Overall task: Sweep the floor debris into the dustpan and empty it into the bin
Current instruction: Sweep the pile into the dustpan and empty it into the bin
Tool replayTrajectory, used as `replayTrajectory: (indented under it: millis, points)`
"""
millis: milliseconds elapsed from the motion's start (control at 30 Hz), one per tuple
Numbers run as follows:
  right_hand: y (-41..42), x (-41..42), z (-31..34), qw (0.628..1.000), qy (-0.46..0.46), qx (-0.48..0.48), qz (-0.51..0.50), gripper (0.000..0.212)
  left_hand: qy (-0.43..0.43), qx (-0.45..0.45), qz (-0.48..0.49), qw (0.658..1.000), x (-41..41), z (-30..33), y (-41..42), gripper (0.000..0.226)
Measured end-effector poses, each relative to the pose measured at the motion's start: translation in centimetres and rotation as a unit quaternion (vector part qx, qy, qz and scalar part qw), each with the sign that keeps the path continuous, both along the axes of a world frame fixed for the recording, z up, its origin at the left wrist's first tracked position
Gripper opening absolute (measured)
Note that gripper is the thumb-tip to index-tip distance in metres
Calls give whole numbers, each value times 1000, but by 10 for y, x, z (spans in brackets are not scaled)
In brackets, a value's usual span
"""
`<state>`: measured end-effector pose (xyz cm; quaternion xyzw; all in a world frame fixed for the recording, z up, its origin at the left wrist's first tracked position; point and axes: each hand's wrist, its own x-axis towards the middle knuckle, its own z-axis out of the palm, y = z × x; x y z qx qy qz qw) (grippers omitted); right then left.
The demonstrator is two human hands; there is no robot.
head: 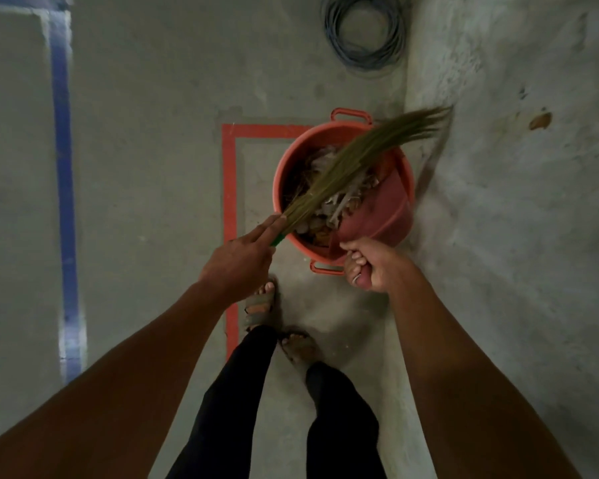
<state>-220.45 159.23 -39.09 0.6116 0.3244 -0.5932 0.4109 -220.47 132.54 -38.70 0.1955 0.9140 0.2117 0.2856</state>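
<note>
My left hand [237,255] grasps the grass broom [343,164] by its green handle, bristles fanned across the round orange bin [400,216]; my right hand [367,266] clenches the red dustpan [381,202], tilted into the bin's right side over pale scraps [329,205].

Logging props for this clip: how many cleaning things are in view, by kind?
Broom: 1, left hand holds it
Dustpan: 1, right hand grips it, tipped over the bin
Bin: 1
Total: 3
</note>
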Motion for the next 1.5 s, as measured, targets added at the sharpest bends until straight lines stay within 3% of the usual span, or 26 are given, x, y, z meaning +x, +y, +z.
replayTrajectory:
  millis: [167, 433, 600, 800, 967, 1200, 1400, 1500]
  points:
    - [-4, 14, 7, 994, 48, 87, 47, 34, 32, 31, 54, 998, 15, -1, -2, 67]
    - [22, 21, 26, 991, 93, 93, 34, 33, 30, 56, 197, 978, 42, -5, 9, 66]
    - [29, 15, 17, 994, 103, -21, 1, 35, 27, 51, 260, 964, 54, -9, 29, 64]
    - [31, -14, -70, 960, 74, -250, -99, 33, 38, 49, 344, 937, 63, -47, 36, 61]
    - [40, -24, -133, 951, 25, -257, -170, 41, 37, 17, 377, 925, 70, -73, 26, 62]
    - [68, -1, -100, 924, -4, -313, -218, 41, 0, -9, 383, 924, 79, -60, 15, 59]
    - [56, -15, -136, 965, -20, -220, -145, 45, -9, -1, 408, 913, 83, -85, 18, 59]
    - [35, -32, -158, 972, 9, -166, -163, 50, -11, -4, 417, 909, 84, -101, 23, 58]
